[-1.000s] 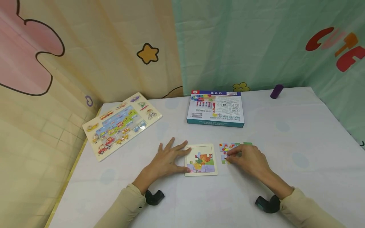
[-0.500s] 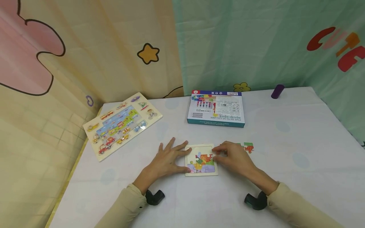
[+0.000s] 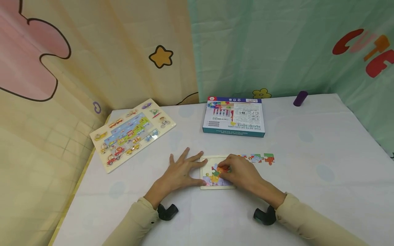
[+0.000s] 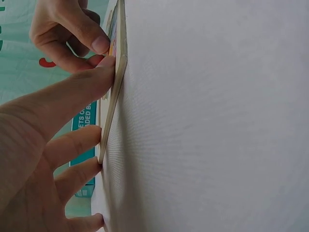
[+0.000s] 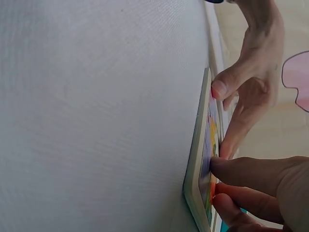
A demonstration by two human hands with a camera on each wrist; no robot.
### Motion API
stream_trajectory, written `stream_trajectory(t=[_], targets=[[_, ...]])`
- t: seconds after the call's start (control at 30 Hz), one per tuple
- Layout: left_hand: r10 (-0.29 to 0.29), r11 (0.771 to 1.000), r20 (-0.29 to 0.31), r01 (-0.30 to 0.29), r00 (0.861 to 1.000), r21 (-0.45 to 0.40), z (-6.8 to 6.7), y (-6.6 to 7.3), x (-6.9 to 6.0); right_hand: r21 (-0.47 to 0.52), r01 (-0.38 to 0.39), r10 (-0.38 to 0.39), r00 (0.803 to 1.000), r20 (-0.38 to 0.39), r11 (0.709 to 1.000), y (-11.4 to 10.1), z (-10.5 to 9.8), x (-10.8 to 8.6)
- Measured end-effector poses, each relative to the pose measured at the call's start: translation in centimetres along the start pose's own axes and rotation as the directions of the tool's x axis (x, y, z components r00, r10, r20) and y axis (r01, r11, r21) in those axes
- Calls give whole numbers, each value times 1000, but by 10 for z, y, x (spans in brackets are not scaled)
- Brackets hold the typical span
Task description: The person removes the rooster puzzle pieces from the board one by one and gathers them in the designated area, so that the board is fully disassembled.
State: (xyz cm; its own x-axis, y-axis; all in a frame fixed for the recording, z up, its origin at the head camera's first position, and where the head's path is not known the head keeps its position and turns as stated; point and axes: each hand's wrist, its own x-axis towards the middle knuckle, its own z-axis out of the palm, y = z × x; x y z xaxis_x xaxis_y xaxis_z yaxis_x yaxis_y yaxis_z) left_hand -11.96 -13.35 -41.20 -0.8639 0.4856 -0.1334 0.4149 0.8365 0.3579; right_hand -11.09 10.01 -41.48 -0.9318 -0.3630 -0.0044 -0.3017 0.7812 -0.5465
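Note:
A small square jigsaw puzzle board (image 3: 212,187) with a pale frame lies on the table, its lower part covered with coloured pieces. My left hand (image 3: 176,174) rests spread along its left edge, thumb and fingertips touching the frame. Over the board's right half, my right hand (image 3: 243,173) pinches a puzzle piece, mostly hidden by the fingers. In the right wrist view the right thumb (image 5: 246,174) and fingertips are down at the board's surface. Loose puzzle pieces (image 3: 256,158) lie in a row beyond the right hand, partly covered by it.
A larger vehicle puzzle board (image 3: 130,135) lies tilted at the back left. Behind the small board is a flat box (image 3: 233,118) with printed text. A purple cylinder (image 3: 300,98) stands near the back edge. Curtains (image 3: 261,44) hang behind the white table.
My right hand has moved left from the loose pieces onto the small board, bringing a puzzle piece from the lower part of the group. My left hand has stayed on the frame.

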Motion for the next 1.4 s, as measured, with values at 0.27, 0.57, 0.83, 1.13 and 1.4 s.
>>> stream_trajectory(t=[0.27,0.57,0.83,1.13,1.4], targets=[[6,1000,1,-6,1000,2,-1,1,1,23,-4,3,1000,26,1000,-2,-1,3],[3,1000,4,-3,1000,1,-2,2,1,63,-16,15,1000,23,998,-4,1,3],[-7,1000,0,7,1000,-4,-1,1,2,102,-47,47,999,5,994,-4,2,2],[-8,1000,10,8,1000,3,-2,2,2,208,-18,29,998,-50,978,-2,-1,-4],[-13,1000,11,13,1000,-6,-2,3,2,379,-27,53,997,-58,925,2,-7,-4]])
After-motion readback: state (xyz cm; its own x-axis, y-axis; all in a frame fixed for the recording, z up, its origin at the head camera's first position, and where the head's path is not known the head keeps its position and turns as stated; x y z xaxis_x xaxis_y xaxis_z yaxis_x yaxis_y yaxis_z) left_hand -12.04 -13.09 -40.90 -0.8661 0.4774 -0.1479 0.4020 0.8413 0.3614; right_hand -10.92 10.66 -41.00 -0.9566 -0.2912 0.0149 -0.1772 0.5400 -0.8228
